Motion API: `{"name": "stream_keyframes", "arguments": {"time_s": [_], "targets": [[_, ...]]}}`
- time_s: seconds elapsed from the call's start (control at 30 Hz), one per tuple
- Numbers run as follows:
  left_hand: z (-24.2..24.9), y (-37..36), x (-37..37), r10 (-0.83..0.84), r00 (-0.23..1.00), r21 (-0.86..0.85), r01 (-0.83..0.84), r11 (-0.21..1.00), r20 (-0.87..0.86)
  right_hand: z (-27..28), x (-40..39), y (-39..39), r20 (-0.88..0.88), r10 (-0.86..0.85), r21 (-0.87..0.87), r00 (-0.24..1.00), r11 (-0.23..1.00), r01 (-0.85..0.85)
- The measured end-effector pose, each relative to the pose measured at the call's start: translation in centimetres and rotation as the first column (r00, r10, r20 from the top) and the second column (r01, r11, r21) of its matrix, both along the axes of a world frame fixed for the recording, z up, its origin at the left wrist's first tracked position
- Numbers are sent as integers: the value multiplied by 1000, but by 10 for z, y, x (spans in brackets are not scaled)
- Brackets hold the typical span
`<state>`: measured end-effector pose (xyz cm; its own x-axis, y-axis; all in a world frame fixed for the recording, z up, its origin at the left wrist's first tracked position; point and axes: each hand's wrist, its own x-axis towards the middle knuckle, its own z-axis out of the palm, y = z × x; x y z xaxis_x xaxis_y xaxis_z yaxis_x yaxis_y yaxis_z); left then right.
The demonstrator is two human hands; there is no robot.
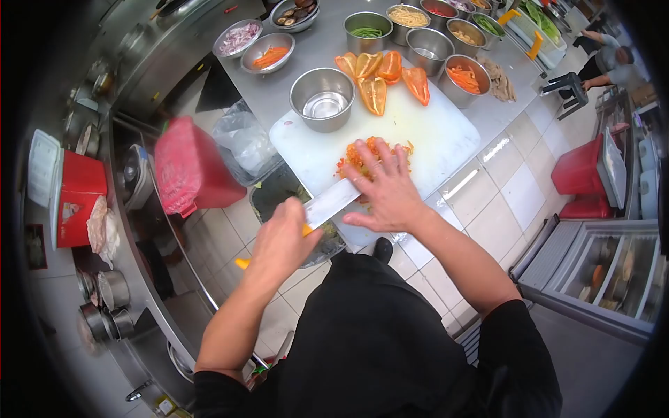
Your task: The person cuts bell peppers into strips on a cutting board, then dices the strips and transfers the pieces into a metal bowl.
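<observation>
A white cutting board [446,132] lies on the steel table. My left hand [279,233] is closed round the yellow handle of a wide-bladed knife [330,202], whose blade reaches to the right over the board. Beside the blade, my right hand [387,182] is spread over a heap of finely chopped orange pepper [348,162], with its fingertips on the pieces. An empty steel bowl [323,99] stands on the board's upper left part. Several halved orange peppers [373,95] lie at the board's far edge.
Steel bowls of cut vegetables line the table [306,52], among them carrot strips [463,79] and sliced onion [238,39]. A red bin [191,167] stands at the left, beside a clear plastic bag [244,139]. Another person [617,70] is at the far right.
</observation>
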<state>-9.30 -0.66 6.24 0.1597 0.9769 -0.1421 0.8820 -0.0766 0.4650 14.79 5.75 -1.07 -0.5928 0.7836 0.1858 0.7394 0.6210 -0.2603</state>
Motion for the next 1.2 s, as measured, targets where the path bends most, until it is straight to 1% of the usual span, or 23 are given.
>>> {"name": "stream_keyframes", "arguments": {"time_s": [0.07,0.17,0.2,0.3,0.4,0.5,0.53,0.63,0.67,0.77,0.8,0.87,0.93,0.97,1.0,1.1,1.13,1.2], "targets": [[13,-16,-22,27,999,-33,-29,999,-41,-8,16,5,44,-42,-1,998,999,42],[30,-31,-45,80,994,-79,-86,993,-77,-2,36,9,-15,-60,-78,998,995,59],[32,-33,-51,102,991,-91,-110,990,-85,-4,43,9,13,-80,-111,997,990,81],[13,-32,-67,64,998,-17,-64,998,4,-9,54,-5,13,-143,-167,990,975,143],[-14,-25,-65,75,996,38,-76,996,50,-16,32,-32,38,-219,-177,975,959,222],[-37,-28,-50,108,994,32,-107,994,-22,-23,7,-34,30,-372,-159,928,915,372],[-36,-30,-39,129,991,-25,-130,991,-34,-25,4,-29,22,-393,-147,919,908,392],[-38,-37,-8,59,997,-116,-64,991,-43,-30,1,-6,14,-442,-115,897,890,440],[-33,-36,1,52,998,-146,-54,988,-22,-31,0,0,23,-446,-102,895,889,446],[-35,-34,-4,46,997,-175,-36,984,54,-24,2,12,78,-447,-90,891,887,452],[-42,-35,-12,110,989,-228,-85,970,98,-21,4,16,100,-444,-89,890,887,452],[-59,-38,-33,238,956,-338,-170,926,171,-24,10,26,23,-354,-79,935,932,354],[-45,-30,-35,437,845,-576,-198,793,310,-32,11,33,-78,-235,-67,969,971,230],[-40,-27,-35,536,768,-684,-180,707,352,-36,9,36,-139,-162,-58,977,986,156],[-41,-27,-32,565,727,-703,-162,693,389,-37,8,38,-197,-89,-41,976,996,83],[-51,-28,-22,553,718,-734,-87,673,422,-33,-23,15,-236,-190,103,953,970,219],[-54,-28,-14,538,713,-733,-50,678,449,-34,-31,11,-257,-241,109,936,955,276],[-55,-26,0,549,694,-746,-28,666,465,-40,-47,5,-304,-337,113,891,916,385]]}}
